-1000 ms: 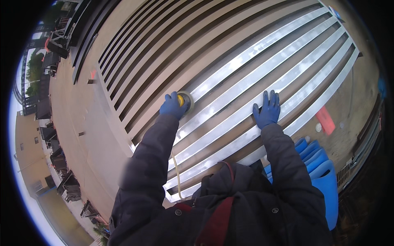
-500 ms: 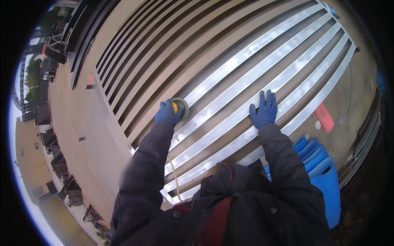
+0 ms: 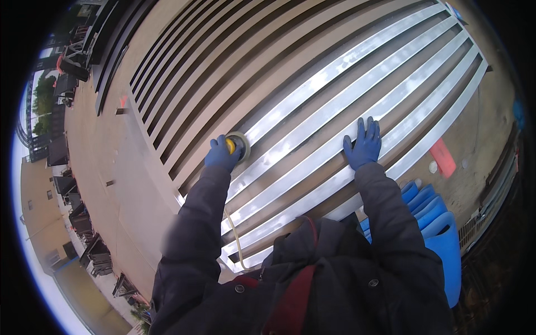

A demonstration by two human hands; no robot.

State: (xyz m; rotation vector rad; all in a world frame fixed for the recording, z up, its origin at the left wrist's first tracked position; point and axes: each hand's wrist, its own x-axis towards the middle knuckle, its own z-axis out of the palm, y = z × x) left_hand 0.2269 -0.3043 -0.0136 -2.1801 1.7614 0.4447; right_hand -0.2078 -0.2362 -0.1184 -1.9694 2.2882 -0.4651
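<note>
My left hand [image 3: 219,156], in a blue glove, is wrapped round a yellow and black disc sander [image 3: 241,147]. The sander's round pad sits by the edge of the bright, bare part of a large slatted metal panel [image 3: 312,92]. My right hand [image 3: 364,149], gloved alike, rests on a shiny slat with its fingers stretched out, holding nothing. Slats to the right of the sander look silvery; those farther left are dull brown-grey. A pale hose [image 3: 237,237] runs beneath my left forearm toward my body.
Blue plastic objects [image 3: 432,215] stand close by my right arm. Past them a red-orange piece [image 3: 442,158] lies on the ground. Dark metal lengths [image 3: 120,47] are stacked at the far left. A short stub [image 3: 110,183] sticks out on the left.
My left hand has moved a little to the left with the sander. My right hand stays spread on the panel, shifted only slightly in the picture.
</note>
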